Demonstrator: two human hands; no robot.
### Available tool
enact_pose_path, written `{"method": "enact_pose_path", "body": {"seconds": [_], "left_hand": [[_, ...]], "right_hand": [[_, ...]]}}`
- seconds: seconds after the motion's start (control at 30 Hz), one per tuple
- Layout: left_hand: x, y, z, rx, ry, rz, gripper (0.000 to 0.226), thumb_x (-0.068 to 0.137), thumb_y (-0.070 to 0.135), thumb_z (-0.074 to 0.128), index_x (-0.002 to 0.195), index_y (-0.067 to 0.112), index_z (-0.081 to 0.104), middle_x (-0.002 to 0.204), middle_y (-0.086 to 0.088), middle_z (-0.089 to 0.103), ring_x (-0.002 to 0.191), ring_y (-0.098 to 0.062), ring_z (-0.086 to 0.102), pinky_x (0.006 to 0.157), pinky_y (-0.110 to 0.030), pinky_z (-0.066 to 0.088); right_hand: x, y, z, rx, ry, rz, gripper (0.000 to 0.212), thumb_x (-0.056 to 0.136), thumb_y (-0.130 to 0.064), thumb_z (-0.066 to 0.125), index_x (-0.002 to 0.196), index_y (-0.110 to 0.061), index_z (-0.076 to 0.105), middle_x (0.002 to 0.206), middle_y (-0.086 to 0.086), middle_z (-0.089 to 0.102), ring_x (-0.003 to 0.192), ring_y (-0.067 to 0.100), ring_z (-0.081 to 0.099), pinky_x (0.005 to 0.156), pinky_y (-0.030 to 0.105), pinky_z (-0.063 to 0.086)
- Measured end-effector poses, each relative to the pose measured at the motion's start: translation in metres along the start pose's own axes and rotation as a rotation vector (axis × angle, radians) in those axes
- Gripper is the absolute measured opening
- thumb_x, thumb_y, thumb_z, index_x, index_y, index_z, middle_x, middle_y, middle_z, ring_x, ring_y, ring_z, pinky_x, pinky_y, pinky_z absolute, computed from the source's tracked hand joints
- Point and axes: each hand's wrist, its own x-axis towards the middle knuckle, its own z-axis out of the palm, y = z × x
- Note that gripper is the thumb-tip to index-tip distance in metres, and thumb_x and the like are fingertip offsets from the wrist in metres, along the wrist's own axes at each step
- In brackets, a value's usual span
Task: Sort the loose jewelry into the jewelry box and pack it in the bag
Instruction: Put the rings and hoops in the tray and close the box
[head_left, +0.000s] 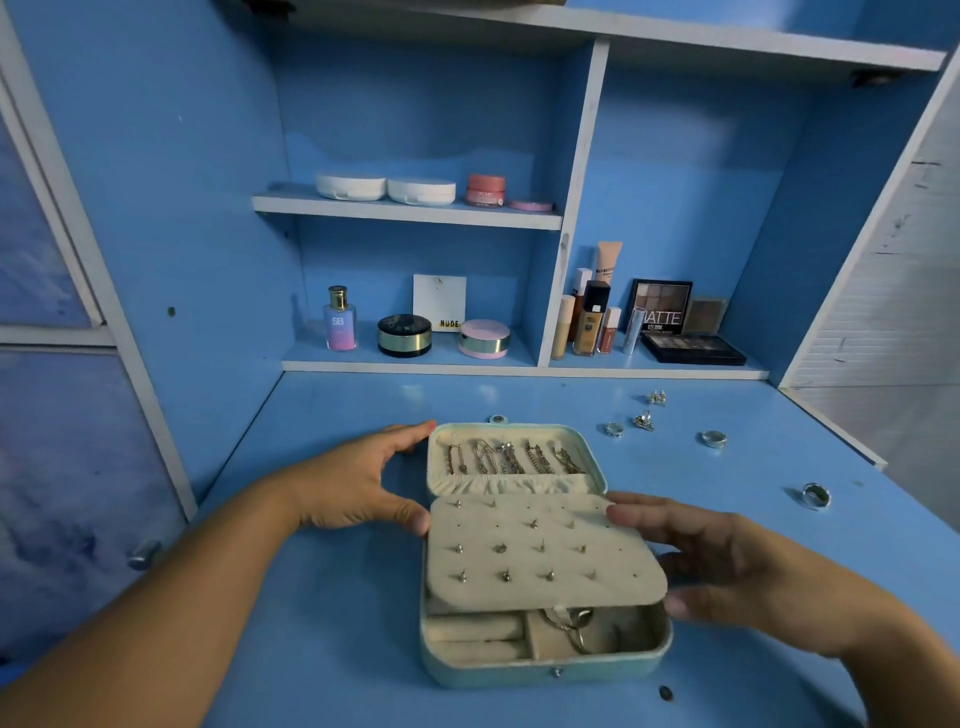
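In the head view, the jewelry box (540, 671) is lying open on the blue desk (322, 597), in the middle, between the two hands. Its lid (597, 470) is leaning back and is carrying a row of chains (511, 457). A beige earring panel (545, 551) with many small studs is covering most of the lower part. Under its front edge, ring rolls and some hoops are showing.

The left hand (363, 483) is staying wide, with the thumb touching the left edge of the panel and the fingertips reaching the left corner of the lid. The right hand (727, 561) is also wide, its straight fingers resting at the right edge of the panel. Neither hand is holding anything.

Loose rings (714, 439) and earrings (644, 420) are lying on the desk, to the right of the box and well apart from it. Cosmetics (592, 317) are standing on the shelves (405, 210) behind.
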Motion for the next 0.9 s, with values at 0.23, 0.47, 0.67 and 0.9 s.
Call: {"method": "enact_pose_path", "body": {"seconds": [0.23, 0.47, 0.67, 0.9], "left_hand": [[0.0, 0.005, 0.001, -0.095, 0.016, 0.02, 0.118, 0.046, 0.091, 0.064, 0.145, 0.034, 0.036, 0.139, 0.029, 0.046, 0.13, 0.011, 0.04, 0.108, -0.017, 0.032], [0.001, 0.001, -0.002, -0.248, 0.018, 0.065, 0.1, 0.055, 0.079, 0.072, 0.138, 0.027, 0.05, 0.133, 0.022, 0.058, 0.126, 0.007, 0.049, 0.1, -0.01, 0.04], [0.003, -0.006, -0.003, -0.124, 0.061, 0.032, 0.088, 0.056, 0.07, 0.078, 0.135, 0.043, 0.048, 0.133, 0.026, 0.057, 0.125, 0.009, 0.048, 0.099, -0.021, 0.039], [0.001, -0.002, 0.0, -0.035, 0.07, 0.026, 0.119, 0.049, 0.061, 0.08, 0.151, 0.036, 0.024, 0.141, 0.023, 0.043, 0.126, 0.018, 0.038, 0.09, -0.004, 0.033]], "right_hand": [[0.032, -0.008, 0.003, -0.174, 0.47, -0.053, 0.039, 0.078, -0.057, 0.058, 0.087, -0.022, 0.074, 0.08, 0.006, 0.068, 0.079, 0.013, 0.06, 0.077, 0.028, 0.05], [0.064, -0.012, -0.006, -0.179, 0.477, 0.012, 0.031, 0.077, -0.044, 0.059, 0.087, -0.017, 0.072, 0.08, 0.006, 0.069, 0.074, 0.01, 0.058, 0.082, 0.037, 0.051], [0.077, 0.006, -0.001, -0.149, 0.61, -0.012, 0.012, 0.084, -0.028, 0.068, 0.09, -0.019, 0.071, 0.07, 0.006, 0.056, 0.068, 0.012, 0.049, 0.067, 0.021, 0.041], [0.084, 0.017, 0.004, -0.337, 0.655, 0.016, 0.035, 0.087, -0.036, 0.065, 0.121, -0.033, 0.058, 0.105, -0.015, 0.063, 0.083, 0.006, 0.062, 0.08, 0.02, 0.049]]}}
